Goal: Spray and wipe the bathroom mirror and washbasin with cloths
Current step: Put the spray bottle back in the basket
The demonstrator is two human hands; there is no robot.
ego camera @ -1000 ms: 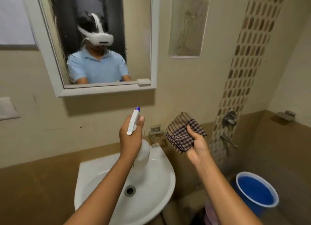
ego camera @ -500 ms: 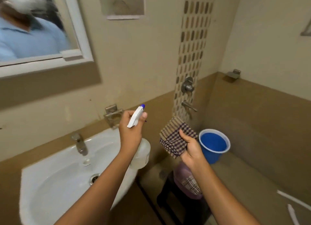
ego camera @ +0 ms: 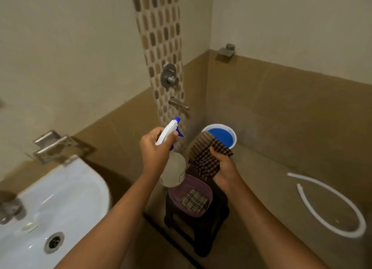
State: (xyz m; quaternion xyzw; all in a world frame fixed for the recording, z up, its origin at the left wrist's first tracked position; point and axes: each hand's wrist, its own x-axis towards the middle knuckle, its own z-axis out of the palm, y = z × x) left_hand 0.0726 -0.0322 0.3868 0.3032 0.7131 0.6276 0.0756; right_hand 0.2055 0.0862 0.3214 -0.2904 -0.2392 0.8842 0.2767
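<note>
Your left hand [ego camera: 155, 154] grips one sprayer [ego camera: 172, 160]; your right hand [ego camera: 225, 168] holds one checked cloth [ego camera: 205, 158]. A second cloth [ego camera: 194, 202] lies in the tub [ego camera: 177, 200] below. The sprayer's label is unreadable. One basin [ego camera: 66, 198] sits left.

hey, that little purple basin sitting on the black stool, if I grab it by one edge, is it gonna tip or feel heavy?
Probably light: the purple basin looks like thin plastic and holds only a folded checked cloth. It may tilt when lifted by one edge, and the cloth could slide. On the black stool it sits near the front, so a push might slip it off.
</note>
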